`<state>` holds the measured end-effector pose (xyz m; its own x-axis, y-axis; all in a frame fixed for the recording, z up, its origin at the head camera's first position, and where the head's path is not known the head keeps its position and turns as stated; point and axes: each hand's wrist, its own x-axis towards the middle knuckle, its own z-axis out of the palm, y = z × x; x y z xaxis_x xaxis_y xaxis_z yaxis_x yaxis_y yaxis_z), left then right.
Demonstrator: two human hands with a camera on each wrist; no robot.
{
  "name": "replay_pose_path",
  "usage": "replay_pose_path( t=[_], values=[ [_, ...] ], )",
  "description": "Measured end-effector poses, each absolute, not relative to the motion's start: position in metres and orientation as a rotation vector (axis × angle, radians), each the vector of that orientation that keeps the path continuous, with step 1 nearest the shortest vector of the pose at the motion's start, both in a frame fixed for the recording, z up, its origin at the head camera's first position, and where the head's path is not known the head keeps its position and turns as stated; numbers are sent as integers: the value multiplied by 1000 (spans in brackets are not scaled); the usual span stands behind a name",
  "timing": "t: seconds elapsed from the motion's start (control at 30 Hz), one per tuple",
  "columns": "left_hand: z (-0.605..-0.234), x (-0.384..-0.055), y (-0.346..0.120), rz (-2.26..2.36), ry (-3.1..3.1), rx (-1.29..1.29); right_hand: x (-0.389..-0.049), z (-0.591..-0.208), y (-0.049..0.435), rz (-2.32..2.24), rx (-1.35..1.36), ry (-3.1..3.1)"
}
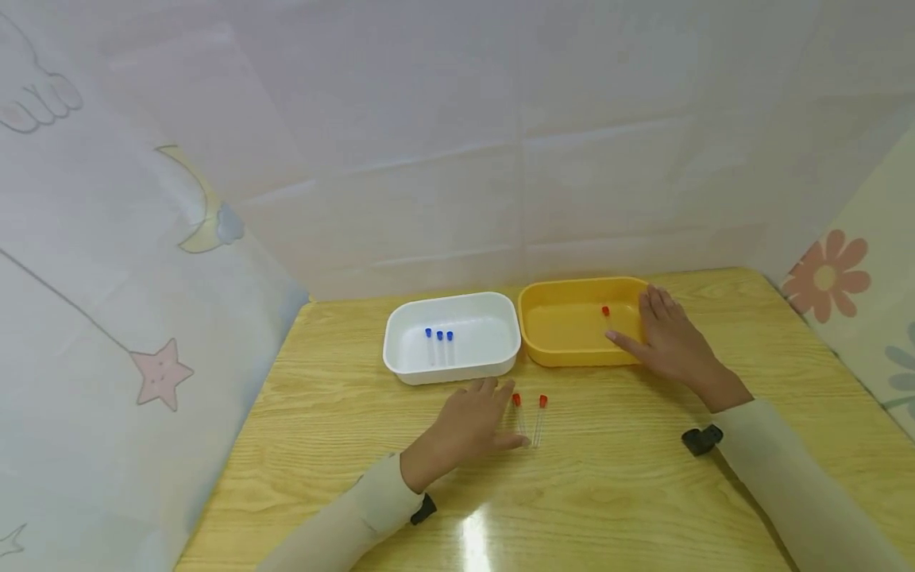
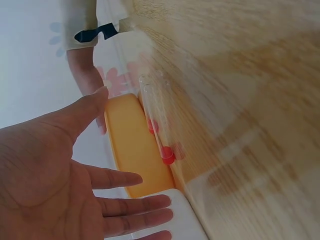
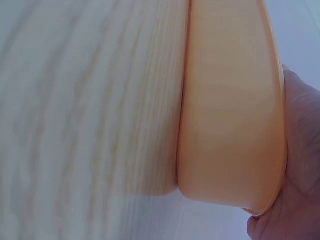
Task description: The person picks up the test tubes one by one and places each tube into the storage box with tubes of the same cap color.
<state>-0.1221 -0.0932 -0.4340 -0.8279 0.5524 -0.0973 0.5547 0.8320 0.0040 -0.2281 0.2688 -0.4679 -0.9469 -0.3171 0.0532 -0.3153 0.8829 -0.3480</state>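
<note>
"Pale sheets (image 1: pixel 415 143) close off the back and both sides, don't they?"

"Yes, printed with a pale yellow moon (image 1: pixel 206 210) at the left and a coral flower (image 1: pixel 824 278) at the right. Before them spreads a light wood-grain table (image 1: pixel 615 508)."

"And the person?"

"Two cream sleeves (image 1: pixel 793 485) reach in from the near side. Beyond them a rounded yellow plastic tray (image 1: pixel 561 319) stands just right of a rounded white plastic tray (image 1: pixel 482 338); whether the rims touch is hard to tell."

"Are the hands holding anything?"

"They are well apart. The bare right hand (image 1: pixel 672 338) rests on the yellow tray's right end, fingers straight, thumb reaching over the inside. The bare left hand (image 1: pixel 465 421) is just in front of the white tray, fingers spread, grasping nothing."

"And the smallest pieces?"

"Three slim clear tubes with blue caps (image 1: pixel 440 336) lie side by side in the white tray. One slim clear tube with a red cap (image 1: pixel 605 311) lies in the yellow tray, near the right thumb. Two slim clear tubes with red caps (image 1: pixel 543 400) lie on the wood beside the left hand."

"Does the left thumb touch one?"

"Its tip overlaps a tube's near end in the head view; contact cannot be told."
</note>
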Motion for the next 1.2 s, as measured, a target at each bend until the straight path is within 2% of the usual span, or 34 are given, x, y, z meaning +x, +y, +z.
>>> replay_pose_path(
  t=[1.2],
  values=[
    [-450, -129, -85, -119, 2879, 883, -226, -467, 269, -573, -511, 3050]
  ],
)
